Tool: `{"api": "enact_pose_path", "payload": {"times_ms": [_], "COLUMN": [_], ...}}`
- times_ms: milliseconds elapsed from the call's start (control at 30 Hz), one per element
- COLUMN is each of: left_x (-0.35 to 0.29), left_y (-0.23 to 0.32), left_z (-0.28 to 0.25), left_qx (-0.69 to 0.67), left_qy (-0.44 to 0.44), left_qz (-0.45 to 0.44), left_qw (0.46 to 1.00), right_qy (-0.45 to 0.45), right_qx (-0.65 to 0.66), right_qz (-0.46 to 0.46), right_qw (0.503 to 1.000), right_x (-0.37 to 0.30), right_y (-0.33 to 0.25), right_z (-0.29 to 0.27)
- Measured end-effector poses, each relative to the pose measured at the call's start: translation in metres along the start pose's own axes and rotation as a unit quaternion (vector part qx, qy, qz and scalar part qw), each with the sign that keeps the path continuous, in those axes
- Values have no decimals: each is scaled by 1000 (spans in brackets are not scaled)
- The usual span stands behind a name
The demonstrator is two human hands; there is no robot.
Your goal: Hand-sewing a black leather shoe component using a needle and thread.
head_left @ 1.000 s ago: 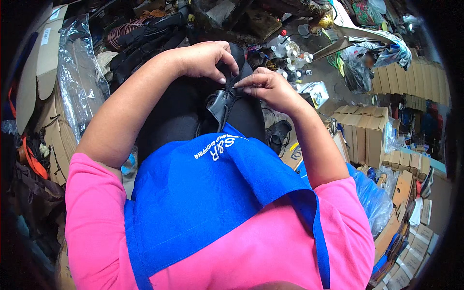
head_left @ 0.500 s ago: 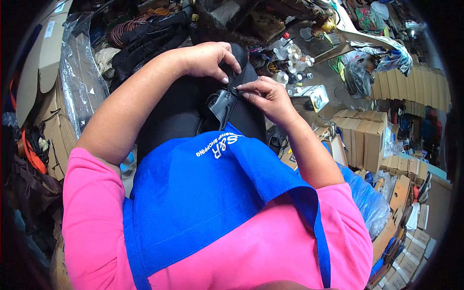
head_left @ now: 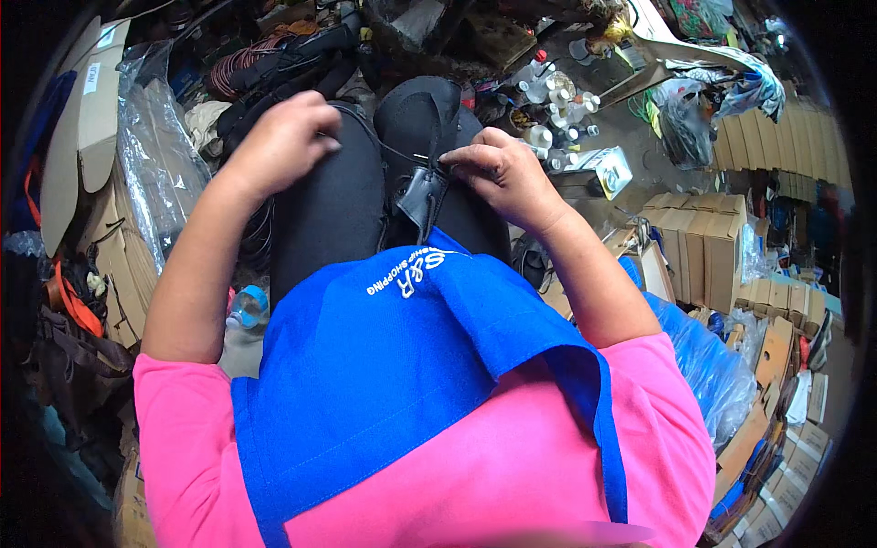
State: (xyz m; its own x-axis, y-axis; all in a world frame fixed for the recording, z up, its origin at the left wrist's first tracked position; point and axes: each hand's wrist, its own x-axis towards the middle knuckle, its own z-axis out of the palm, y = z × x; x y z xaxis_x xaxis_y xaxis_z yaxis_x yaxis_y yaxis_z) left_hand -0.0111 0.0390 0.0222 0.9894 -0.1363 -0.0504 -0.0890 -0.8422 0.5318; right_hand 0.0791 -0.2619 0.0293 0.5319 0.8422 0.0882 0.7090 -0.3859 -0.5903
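In the head view, a black shoe (head_left: 420, 203) with eyelets rests on the person's lap, between the dark-clothed thighs. The right hand (head_left: 493, 173) pinches the shoe's edge with thumb and forefinger. The left hand (head_left: 288, 142) is raised over the left thigh, fingers curled; a thin dark cord (head_left: 388, 146) runs from beside it to the shoe, but whether it grips the cord I cannot tell. A blue apron (head_left: 365, 365) covers the waist; bottles (head_left: 557, 100) stand beyond the right hand.
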Motion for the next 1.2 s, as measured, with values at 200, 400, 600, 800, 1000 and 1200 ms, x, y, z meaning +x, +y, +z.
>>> {"api": "enact_pose_path", "payload": {"times_ms": [200, 400, 600, 800, 1000, 1200], "left_x": [-23, -24, -40, -49, -29, -19], "left_y": [-35, 53, 48, 49, 72, 65], "left_z": [-11, 22, 19, 10, 26, 38], "left_qx": [59, -106, 16, 58, -64, -49], "left_qy": [179, 105, 87, 110, 163, 182], "left_qz": [-68, 30, 71, -26, 6, 58], "left_qw": [980, 988, 994, 992, 984, 980], "right_qy": [8, 36, 34, 34, 34, 28], "right_qx": [-94, -142, -143, -149, -173, -176], "right_qz": [-14, -5, 11, 19, 14, 25], "right_qw": [995, 989, 989, 988, 984, 984], "right_x": [-11, -22, -27, -27, -28, -28], "right_y": [-13, -23, -25, -26, -30, -31], "right_z": [7, 21, 21, 23, 22, 22]}}
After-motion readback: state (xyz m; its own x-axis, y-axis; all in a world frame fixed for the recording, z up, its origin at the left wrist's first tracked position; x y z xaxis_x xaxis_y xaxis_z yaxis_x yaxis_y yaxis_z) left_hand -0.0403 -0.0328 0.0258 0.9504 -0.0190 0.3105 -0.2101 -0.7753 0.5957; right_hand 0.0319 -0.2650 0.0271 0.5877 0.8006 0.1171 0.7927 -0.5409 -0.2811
